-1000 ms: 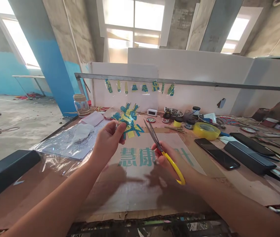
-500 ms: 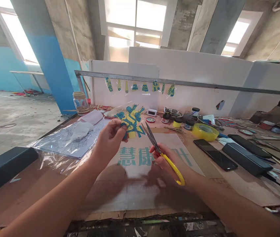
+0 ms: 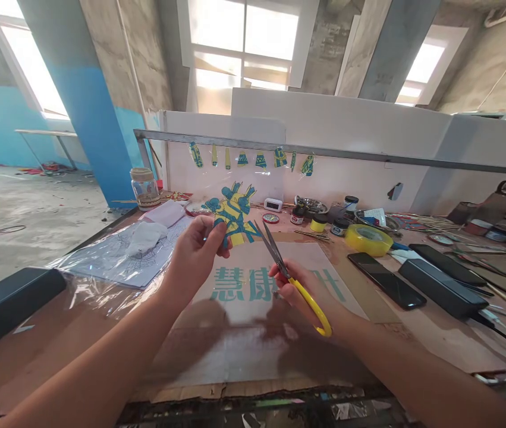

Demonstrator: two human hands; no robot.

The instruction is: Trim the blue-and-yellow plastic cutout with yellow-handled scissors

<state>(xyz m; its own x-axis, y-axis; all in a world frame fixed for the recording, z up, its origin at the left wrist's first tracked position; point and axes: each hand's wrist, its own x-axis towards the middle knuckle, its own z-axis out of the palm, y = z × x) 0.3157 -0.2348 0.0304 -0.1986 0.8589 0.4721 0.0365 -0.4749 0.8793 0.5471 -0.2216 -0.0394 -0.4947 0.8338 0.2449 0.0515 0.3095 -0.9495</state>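
Observation:
My left hand [image 3: 197, 252] pinches a clear film piece painted blue and yellow, the painted cutout [image 3: 233, 212], and holds it upright above the table. My right hand [image 3: 310, 294] grips yellow-handled scissors [image 3: 286, 270]. Their slightly parted blades point up and left, and the tips sit just right of the cutout's lower edge. Beneath both hands lies a cardboard sheet [image 3: 253, 309] with teal printed characters.
Small painted pieces [image 3: 253, 158] hang from a metal rail at the back. A roll of yellow tape [image 3: 368, 239], paint pots [image 3: 319, 222], a glass jar [image 3: 144, 188], two phones [image 3: 386, 271] and a black case [image 3: 442, 287] lie on the table. Plastic-covered drawings [image 3: 119, 255] are at left.
My left hand has lifted and turned the cutout more upright. The scissors have moved left, closer to its lower right edge.

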